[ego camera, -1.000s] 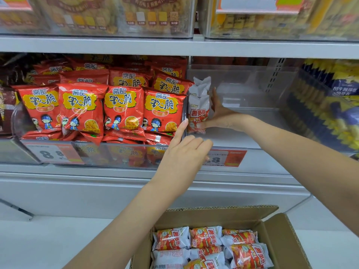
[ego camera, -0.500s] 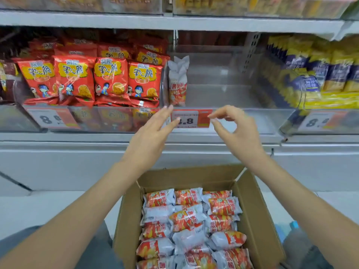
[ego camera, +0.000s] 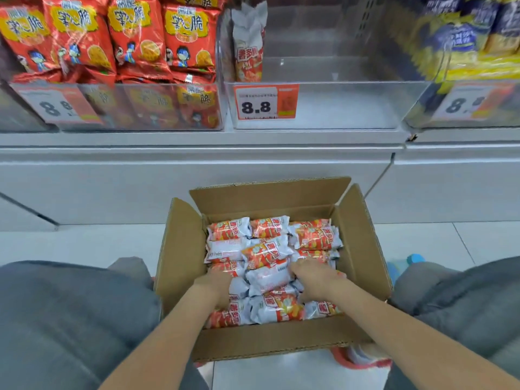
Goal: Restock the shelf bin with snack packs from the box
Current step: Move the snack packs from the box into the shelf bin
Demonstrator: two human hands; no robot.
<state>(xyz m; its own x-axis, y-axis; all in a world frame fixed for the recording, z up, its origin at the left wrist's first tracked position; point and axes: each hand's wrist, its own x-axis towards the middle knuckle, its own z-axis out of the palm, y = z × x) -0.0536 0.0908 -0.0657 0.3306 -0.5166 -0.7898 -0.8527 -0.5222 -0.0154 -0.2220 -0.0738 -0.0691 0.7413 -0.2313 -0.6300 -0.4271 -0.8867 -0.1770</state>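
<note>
Fingers of both hands are buried among the snack packs (ego camera: 270, 256) filling the cardboard box (ego camera: 180, 257) at 6 o'clock: the left hand (ego camera: 215, 287) and right hand (ego camera: 316, 280) seem to curl round packs, though blur hides the grip. At 12 o'clock, the clear shelf bin (ego camera: 351, 104) holds one upright pack (ego camera: 249, 46) against its left wall. Red bags (ego camera: 135, 38) crowd the bin at 10 o'clock.

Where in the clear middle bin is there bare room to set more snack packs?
The clear bin holds one upright snack pack against its left wall; the floor from that pack rightward to the yellow-pack bin is bare. The red-bag bin looks full. The box is crowded with packs.
</note>
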